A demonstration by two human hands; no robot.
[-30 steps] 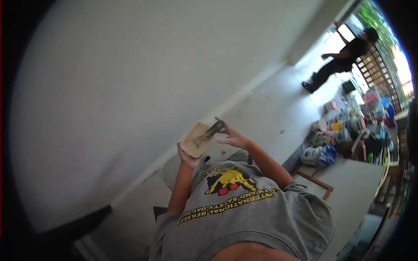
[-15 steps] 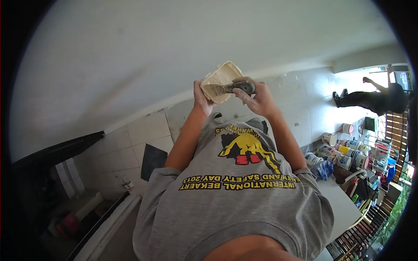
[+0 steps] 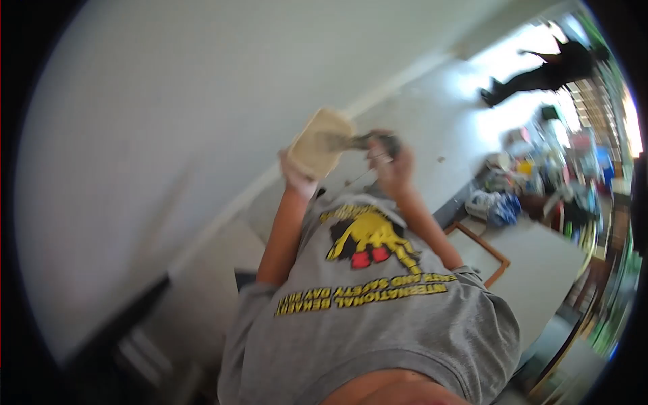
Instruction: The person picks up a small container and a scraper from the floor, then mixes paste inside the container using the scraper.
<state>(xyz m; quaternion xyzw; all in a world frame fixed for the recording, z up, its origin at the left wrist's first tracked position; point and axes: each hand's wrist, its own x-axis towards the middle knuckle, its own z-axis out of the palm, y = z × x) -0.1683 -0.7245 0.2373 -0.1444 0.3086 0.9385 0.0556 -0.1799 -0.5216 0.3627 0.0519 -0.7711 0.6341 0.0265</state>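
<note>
My left hand [image 3: 297, 177] is closed around the near side of a cream-coloured plastic tub [image 3: 312, 167], held out in front of my chest. Pale paste, smeared by motion, seems to coat its inside. My right hand [image 3: 395, 169] grips the dark handle of a putty knife [image 3: 359, 142]. The knife's blade points left and reaches over the tub's open top; whether it touches the paste I cannot tell.
A pale wall [image 3: 169, 101] rises in front and to the left. At the right stand a white table [image 3: 540, 260], a brown wooden frame [image 3: 501, 266], a blue plastic bag [image 3: 505, 209] and several paint pails. Another person [image 3: 560, 67] stands farther off.
My view has swung, so the room appears tilted and blurred. The right hand has drawn back a little from the tub, with more of the knife showing. Both hands keep their hold.
</note>
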